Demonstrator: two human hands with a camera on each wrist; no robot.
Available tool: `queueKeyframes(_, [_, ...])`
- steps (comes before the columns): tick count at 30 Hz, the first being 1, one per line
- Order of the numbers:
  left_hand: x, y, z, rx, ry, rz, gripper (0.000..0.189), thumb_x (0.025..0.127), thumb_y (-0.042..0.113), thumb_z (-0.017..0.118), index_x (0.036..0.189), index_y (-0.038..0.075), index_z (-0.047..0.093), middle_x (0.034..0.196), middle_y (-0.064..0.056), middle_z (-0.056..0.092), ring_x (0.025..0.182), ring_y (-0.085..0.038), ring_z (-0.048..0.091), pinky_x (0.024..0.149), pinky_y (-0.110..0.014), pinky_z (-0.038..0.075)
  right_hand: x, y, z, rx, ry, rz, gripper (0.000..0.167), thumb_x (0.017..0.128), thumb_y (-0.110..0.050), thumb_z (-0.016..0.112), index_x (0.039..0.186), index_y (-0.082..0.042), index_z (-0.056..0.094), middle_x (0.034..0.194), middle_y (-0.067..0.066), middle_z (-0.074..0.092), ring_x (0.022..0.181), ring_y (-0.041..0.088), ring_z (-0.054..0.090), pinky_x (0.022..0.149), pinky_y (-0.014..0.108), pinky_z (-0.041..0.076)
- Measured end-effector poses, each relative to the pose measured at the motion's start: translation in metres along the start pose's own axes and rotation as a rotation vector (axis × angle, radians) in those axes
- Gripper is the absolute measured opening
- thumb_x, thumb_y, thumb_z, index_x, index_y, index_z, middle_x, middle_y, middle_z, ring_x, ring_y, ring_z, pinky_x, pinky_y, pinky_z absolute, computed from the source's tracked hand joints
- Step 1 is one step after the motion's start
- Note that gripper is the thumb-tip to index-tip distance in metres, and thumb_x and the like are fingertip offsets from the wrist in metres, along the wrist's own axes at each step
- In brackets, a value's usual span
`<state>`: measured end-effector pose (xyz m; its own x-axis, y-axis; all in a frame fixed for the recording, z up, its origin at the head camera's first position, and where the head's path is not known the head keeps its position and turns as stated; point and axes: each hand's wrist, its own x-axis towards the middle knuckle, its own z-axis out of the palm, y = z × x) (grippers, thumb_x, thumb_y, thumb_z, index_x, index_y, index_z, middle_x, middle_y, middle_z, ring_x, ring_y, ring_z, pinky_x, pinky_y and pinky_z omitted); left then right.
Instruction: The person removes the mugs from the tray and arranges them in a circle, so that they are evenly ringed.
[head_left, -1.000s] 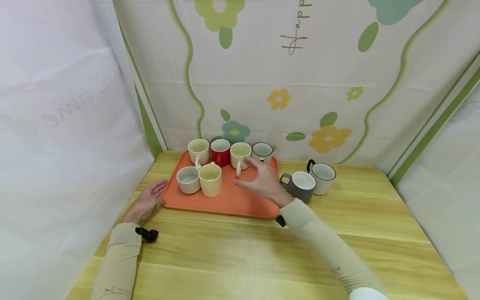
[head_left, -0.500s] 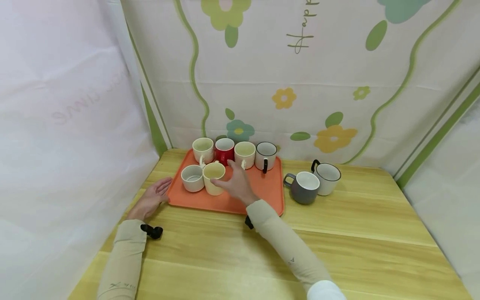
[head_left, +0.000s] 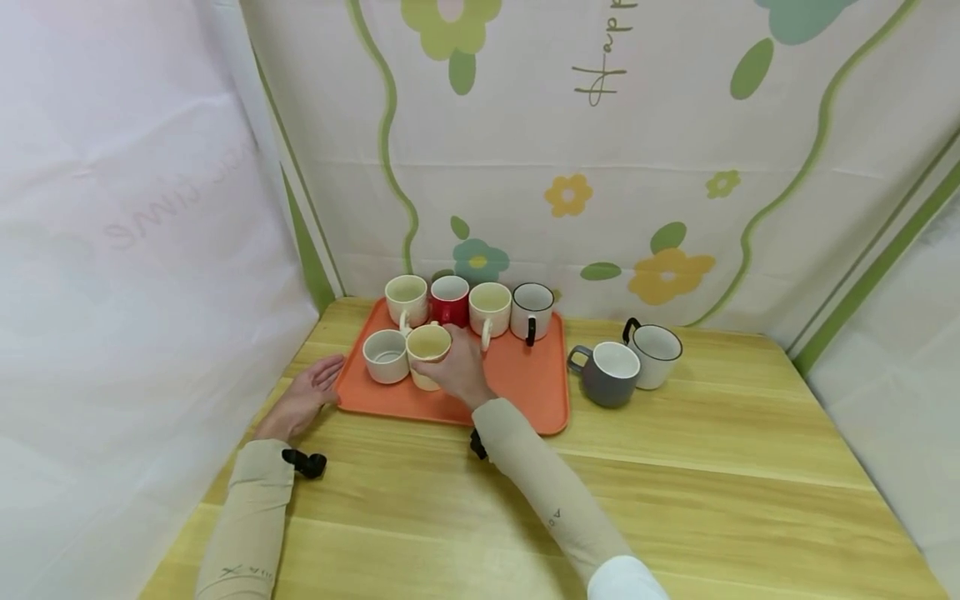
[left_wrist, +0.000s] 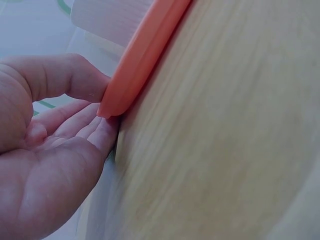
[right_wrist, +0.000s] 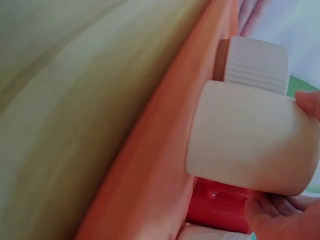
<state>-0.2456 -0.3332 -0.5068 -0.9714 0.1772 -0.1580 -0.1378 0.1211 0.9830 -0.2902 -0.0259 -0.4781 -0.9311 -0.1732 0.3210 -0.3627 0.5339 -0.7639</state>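
Note:
On an orange tray (head_left: 521, 379) stand several mugs. My right hand (head_left: 459, 371) grips the pale yellow mug (head_left: 427, 342) in the front row. In the right wrist view its thumb and fingers are on opposite sides of this mug (right_wrist: 250, 137), near the rim. A ribbed pale grey cup (head_left: 386, 358) stands beside it on the left. My left hand (head_left: 302, 402) is at the tray's left front corner. The left wrist view shows its bent thumb against the tray rim (left_wrist: 145, 55), with the fingers on the other side of the corner.
Along the tray's back stand a cream mug (head_left: 407, 300), a red mug (head_left: 450, 300), another cream mug (head_left: 490, 308) and a white black-rimmed mug (head_left: 532, 310). Right of the tray, a dark grey mug (head_left: 609, 379) and a white black-handled mug (head_left: 655, 358) stand on the wooden table (head_left: 720, 467).
My right hand has moved left across the tray from the black-rimmed mug's side and has closed round the pale yellow mug. The left hand stays at the tray corner.

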Motion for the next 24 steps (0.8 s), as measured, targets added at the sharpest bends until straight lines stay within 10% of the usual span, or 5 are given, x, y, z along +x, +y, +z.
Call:
queueKeyframes(11, [0.001,-0.005,0.001,0.018,-0.005,-0.011,0.095,0.088,-0.022,0.051,0.169,0.000,0.007,0.177,-0.023,0.008,0.165,-0.040,0.008,0.129,-0.034,0.029,-0.010,0.008,-0.025,0.062,-0.078,0.050,0.071,0.070,-0.040,0.096,0.128,-0.012,0.066,0.119,0.003,0.073,0.102,0.022,0.067,0.089,0.037,0.060])
queueKeyframes(24, [-0.002,-0.001,-0.005,0.020,-0.010,-0.007,0.093,0.088,-0.021,0.051,0.169,0.000,0.009,0.177,-0.023,0.010,0.165,-0.039,0.010,0.123,-0.021,0.037,-0.042,0.008,-0.103,0.141,-0.149,-0.003,0.064,0.069,-0.033,0.098,0.124,-0.021,0.070,0.110,-0.003,0.074,0.099,0.017,0.068,0.087,0.037,0.060])
